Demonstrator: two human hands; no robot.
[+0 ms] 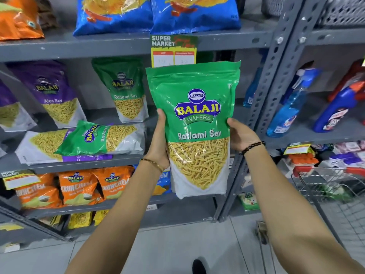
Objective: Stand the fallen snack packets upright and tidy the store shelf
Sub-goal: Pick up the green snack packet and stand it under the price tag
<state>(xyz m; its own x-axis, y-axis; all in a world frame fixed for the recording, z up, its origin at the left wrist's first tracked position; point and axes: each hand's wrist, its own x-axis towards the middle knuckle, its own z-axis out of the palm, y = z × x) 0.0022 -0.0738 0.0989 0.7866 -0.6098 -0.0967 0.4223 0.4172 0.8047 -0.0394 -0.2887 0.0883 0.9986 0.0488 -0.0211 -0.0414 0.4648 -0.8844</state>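
I hold a green Ratlami Sev packet point(195, 127) upright in the air in front of the grey shelf point(75, 165). My left hand point(161, 141) grips its left edge and my right hand point(240, 135) grips its right edge. On the middle shelf a second green packet point(98, 138) lies on its side on top of a fallen purple packet point(43, 145). Behind them a green packet point(126, 91) and a purple Aloo Sev packet point(53, 93) stand upright against the back.
Blue chip bags point(156, 12) fill the shelf above, with a price tag point(173, 50) hanging from its edge. Orange snack bags point(79, 186) stand on the shelf below. Cleaner bottles point(288, 107) sit on the right rack. A shopping cart point(331, 182) stands at lower right.
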